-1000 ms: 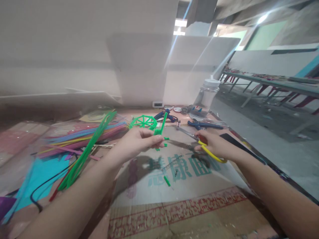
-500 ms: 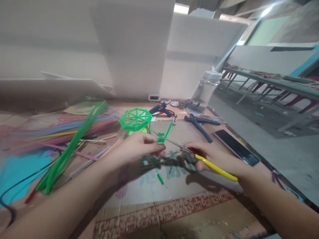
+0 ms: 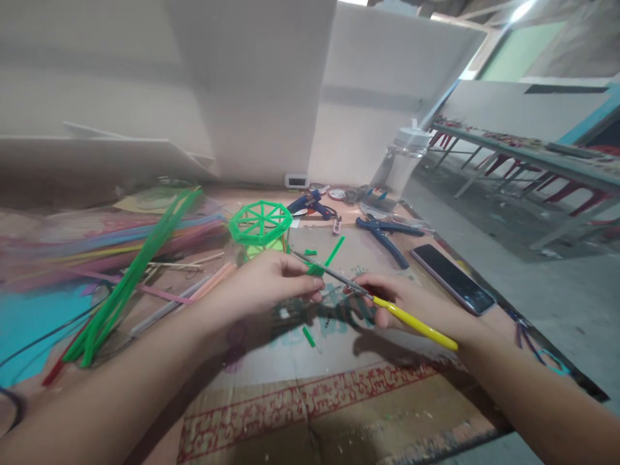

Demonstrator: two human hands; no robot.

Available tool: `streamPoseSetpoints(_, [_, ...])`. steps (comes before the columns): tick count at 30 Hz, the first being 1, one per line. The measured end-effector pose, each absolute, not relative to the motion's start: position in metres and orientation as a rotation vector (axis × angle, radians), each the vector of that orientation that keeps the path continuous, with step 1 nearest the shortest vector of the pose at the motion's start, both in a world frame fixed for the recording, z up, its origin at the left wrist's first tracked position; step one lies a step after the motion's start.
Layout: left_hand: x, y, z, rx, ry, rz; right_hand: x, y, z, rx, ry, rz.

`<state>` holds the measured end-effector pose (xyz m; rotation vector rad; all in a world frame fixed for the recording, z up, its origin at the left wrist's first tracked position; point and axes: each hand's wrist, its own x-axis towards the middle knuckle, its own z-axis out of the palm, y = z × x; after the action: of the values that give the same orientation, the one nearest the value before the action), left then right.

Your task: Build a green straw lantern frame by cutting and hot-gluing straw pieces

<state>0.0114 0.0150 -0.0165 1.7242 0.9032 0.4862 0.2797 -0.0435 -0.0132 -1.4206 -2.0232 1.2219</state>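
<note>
Glare flares from an overhead light (image 3: 523, 10) at far right; nearer, it's dim and grey, dark shadows (image 3: 380, 347) pooling over the printed cardboard (image 3: 281, 374), while pipe cleaners (image 3: 121, 242) at left smear into blur.

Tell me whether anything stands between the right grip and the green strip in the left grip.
Only the scissors, held in the right grip: their blades cross the view at the green strip in the left grip. Nothing else visible stands between; whether the blades touch the strip, I cannot tell.
</note>
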Motion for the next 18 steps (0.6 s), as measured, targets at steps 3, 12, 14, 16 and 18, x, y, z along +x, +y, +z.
streamPoseSetpoints(3, [0.0114,0.0162,-0.0155,1.736,0.895,0.472,0.2797,-0.0434,-0.0135,-1.419,-2.001,1.262])
streamPoseSetpoints(12, [0.0111,0.0127,-0.0162,1.710,0.915,0.462,0.2840,-0.0433,-0.0171,-1.394,-1.939,1.362])
streamPoseSetpoints(14, [0.0110,0.0125,-0.0164,1.717,0.922,0.458,0.2826,-0.0434,-0.0154,-1.392,-1.955,1.352])
streamPoseSetpoints(16, [0.0108,0.0131,-0.0155,1.741,0.915,0.442,0.2815,-0.0436,-0.0141,-1.387,-1.969,1.345])
streamPoseSetpoints(18, [0.0106,0.0140,-0.0140,1.768,0.908,0.425,0.2810,-0.0437,-0.0135,-1.397,-1.983,1.334])
